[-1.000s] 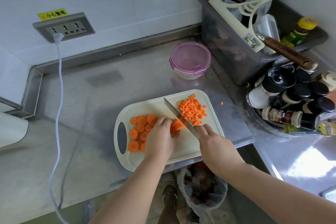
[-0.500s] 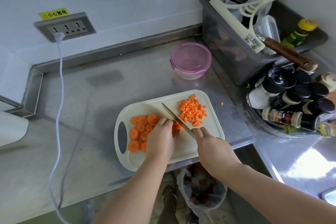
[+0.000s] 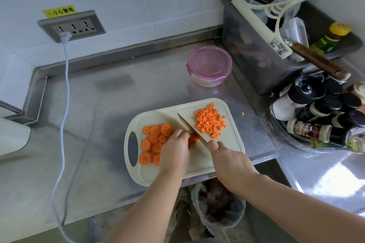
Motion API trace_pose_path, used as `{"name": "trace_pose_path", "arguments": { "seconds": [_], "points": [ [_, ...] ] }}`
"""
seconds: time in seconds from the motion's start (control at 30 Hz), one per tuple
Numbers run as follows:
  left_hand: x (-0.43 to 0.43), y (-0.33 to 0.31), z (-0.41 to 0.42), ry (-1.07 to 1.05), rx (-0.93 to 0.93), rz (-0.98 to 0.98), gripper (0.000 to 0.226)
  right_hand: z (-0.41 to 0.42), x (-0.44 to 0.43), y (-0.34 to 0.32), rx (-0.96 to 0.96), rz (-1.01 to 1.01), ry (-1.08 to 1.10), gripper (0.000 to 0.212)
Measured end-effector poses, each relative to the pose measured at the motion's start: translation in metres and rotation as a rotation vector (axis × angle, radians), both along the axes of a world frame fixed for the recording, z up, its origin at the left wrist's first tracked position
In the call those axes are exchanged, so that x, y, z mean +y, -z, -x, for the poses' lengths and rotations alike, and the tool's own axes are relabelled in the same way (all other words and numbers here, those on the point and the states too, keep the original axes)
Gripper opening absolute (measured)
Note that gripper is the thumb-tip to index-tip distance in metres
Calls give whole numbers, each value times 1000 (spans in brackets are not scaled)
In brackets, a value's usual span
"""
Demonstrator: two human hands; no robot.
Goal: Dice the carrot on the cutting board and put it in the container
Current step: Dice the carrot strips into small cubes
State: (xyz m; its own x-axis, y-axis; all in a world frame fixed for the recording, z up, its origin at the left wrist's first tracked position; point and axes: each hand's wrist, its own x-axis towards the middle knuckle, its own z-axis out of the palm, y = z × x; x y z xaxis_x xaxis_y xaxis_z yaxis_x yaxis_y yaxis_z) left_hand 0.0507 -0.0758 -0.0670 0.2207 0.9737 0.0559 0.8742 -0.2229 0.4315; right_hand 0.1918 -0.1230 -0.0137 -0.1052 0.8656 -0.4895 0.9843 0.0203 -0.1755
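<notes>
Left hand [image 3: 173,152], fingers curled, pins carrot pieces [image 3: 193,138]; right hand [image 3: 231,163] wraps the knife [image 3: 190,128] — keep fingertips tucked, cuts even, sweeping them toward the diced pile [image 3: 210,121] at 2 o'clock.

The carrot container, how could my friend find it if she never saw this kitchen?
Start at the steel counter, then look past the far edge of the cutting board. The container stands there, just left of the big grey bin. It alone is round with a pink see-through lid.
</notes>
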Motion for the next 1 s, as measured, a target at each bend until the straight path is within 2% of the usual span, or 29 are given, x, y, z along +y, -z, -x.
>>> {"name": "trace_pose_path", "arguments": {
  "seconds": [0.4, 0.57, 0.67, 1.0],
  "points": [
    [-2, -1, 0, -17, -21, 5, 18, -1, 6, 2, 60, 33, 81, 55],
    [-1, -8, -1, -32, -58, 11, 17, -10, 6, 9, 78, -67, 132, 41],
    [-2, -11, 0, -44, -66, 44, 22, -11, 2, 9, 65, -100, 120, 46],
    [0, -16, 7, -106, -120, 56, 35, -8, -5, -2, 92, -140, 67, 43]
  ]
}}
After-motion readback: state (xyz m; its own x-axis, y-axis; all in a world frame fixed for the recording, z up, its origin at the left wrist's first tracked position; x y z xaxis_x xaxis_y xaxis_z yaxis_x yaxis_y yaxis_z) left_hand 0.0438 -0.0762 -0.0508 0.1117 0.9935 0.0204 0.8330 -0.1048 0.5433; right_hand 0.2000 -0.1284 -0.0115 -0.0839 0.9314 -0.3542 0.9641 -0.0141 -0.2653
